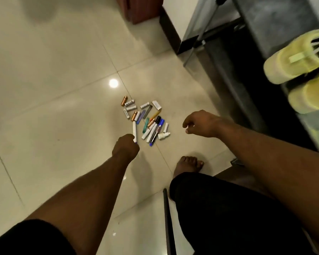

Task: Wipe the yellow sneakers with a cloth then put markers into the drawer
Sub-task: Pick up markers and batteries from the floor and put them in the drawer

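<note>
Biggest risk imo: the left hand [125, 147] has its fingers clenched round just one slim white marker with a blue tip [134, 132], right hand [201, 126] loosely curled and empty, so grabbing into the mixed pile of white, blue and green plastic markers [151, 129] just past the fingers could scoop up what look like batteries [129, 107].

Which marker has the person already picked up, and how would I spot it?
Start at the heap of markers and small tubes on the pale tiled floor, ahead of the bare foot. At the heap's left edge, the left hand grips a white marker. Unlike its neighbours lying loose, it juts up from that fist.
</note>
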A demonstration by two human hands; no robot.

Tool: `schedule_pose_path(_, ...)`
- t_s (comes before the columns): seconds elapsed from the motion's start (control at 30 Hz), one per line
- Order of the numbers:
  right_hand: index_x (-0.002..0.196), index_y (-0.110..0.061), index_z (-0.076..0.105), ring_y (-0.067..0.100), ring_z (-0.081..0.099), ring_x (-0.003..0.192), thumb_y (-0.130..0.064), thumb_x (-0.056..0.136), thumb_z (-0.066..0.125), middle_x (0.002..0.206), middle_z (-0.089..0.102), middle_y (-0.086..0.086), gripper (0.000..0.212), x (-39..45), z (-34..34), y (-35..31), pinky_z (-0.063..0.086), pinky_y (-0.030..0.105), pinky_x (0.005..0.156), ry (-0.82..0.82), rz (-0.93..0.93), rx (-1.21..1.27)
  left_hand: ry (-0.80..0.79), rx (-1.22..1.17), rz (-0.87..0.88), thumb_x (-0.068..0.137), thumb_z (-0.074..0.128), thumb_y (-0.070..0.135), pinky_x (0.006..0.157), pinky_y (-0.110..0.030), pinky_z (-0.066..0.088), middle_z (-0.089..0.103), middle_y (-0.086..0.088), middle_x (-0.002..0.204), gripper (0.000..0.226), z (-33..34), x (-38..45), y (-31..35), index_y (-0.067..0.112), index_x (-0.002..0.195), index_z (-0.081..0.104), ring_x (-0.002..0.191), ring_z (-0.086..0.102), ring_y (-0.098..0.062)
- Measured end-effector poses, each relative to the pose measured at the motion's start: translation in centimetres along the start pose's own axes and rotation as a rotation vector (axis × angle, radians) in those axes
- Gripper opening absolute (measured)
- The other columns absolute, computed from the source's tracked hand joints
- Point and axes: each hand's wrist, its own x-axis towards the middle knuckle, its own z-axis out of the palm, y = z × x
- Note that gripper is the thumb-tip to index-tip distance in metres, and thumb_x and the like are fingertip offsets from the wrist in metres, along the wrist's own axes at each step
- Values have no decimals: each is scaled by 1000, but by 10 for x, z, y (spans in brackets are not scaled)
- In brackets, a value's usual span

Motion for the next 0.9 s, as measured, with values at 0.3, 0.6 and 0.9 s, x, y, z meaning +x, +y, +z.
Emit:
schedule_pose_path(0.3, 132, -22, 55, 20, 53, 116, -20, 89, 63, 129, 57, 3, 44, 104, 80, 31, 40, 28, 95, -120, -90, 43, 104, -210, -214, 89, 64, 22, 94, -34, 43, 55, -13, 131, 45, 57, 74, -11, 7, 130, 52, 118, 53, -29)
schedule_pose_path(0.6, 127, -27, 59, 25, 58, 111, -27, 89, 63, 123, 63, 3, 38, 153, 143, 15, 45, 30, 89, -40, -112, 78, 260, -291, -218, 88, 64, 22, 76, -32, 45, 58, -8, 107, 26, 89, 109, -22, 11, 110, 56, 90, 52, -19)
schedule_pose_path(0.9, 128, -12, 56, 27, 67, 77, -16, 85, 70, 115, 63, 12, 45, 168, 180, -23, 59, 38, 66, -202, -19, 343, 276, -373, -200, 86, 65, 23, 80, -37, 54, 60, -3, 98, 21, 94, 115, -29, 14, 103, 59, 86, 61, -23)
